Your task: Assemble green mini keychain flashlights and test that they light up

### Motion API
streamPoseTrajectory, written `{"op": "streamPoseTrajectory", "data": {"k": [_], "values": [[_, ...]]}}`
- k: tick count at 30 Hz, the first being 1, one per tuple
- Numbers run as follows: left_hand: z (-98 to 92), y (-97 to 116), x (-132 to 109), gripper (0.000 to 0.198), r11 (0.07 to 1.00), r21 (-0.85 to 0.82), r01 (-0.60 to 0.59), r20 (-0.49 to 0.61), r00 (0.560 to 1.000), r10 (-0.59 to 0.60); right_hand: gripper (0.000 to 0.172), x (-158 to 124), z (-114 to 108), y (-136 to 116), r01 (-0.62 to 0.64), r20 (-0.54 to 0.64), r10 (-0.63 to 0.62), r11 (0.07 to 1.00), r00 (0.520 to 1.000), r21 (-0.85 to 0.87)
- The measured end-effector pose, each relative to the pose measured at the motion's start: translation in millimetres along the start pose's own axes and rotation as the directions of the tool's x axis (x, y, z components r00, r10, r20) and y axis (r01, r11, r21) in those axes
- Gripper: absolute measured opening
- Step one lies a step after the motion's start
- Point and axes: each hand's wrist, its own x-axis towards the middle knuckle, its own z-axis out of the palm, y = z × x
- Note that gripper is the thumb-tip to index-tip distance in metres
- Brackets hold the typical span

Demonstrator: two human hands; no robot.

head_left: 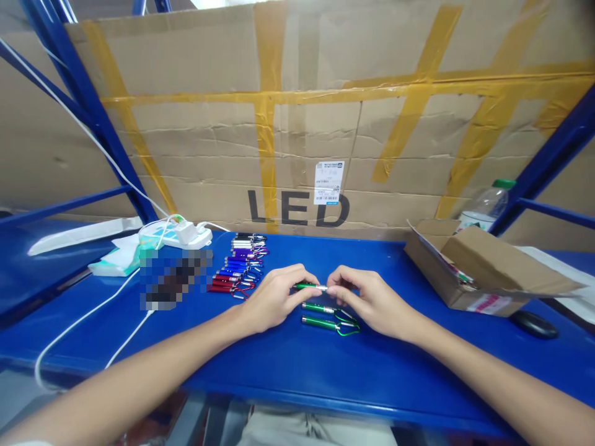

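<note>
I have both forearms angled inward over the glossy blue table (260, 365), wrists bent toward each other. My left hand (276, 296) pinches the green end of a slim green-and-silver cylinder (309, 286) between thumb and fingers; my right hand (369, 294) has its thumb and forefinger drawn together on the silver end, other fingers curled. I see it lying level between them, just beyond two matching green cylinders with looped clips (320, 323). At right, an open brown cardboard box (488, 303) holds small items I can't identify.
</note>
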Motion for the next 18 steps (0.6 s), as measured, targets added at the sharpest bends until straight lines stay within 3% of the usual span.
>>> {"op": "streamPoseTrajectory", "data": {"k": [4,7,11,14,18], "values": [[-0.5,0,1,0.024,1.000,0.009,0.001,-0.008,1.000,-0.001,0.022,2,0,3,0.001,0.018,-0.001,1.000,1.000,0.023],[-0.2,-1,2,0.021,1.000,0.008,0.022,-0.002,1.000,-0.022,0.022,4,-6,13,0.119,0.027,-0.116,0.982,0.993,-0.147],[-0.3,-5,3,0.015,0.999,0.013,0.050,0.007,0.999,-0.051,0.023,6,-25,36,0.104,-0.020,-0.121,0.920,0.992,-0.378],[-1.4,-8,3,0.010,0.997,0.051,0.066,-0.001,0.998,-0.066,0.018,6,-41,50,0.087,0.052,-0.070,0.863,0.996,-0.498],[-2.5,-9,3,0.011,0.993,0.093,0.067,0.002,0.998,-0.068,0.016,6,-46,54,0.103,0.163,-0.022,0.853,0.986,-0.511]]}}
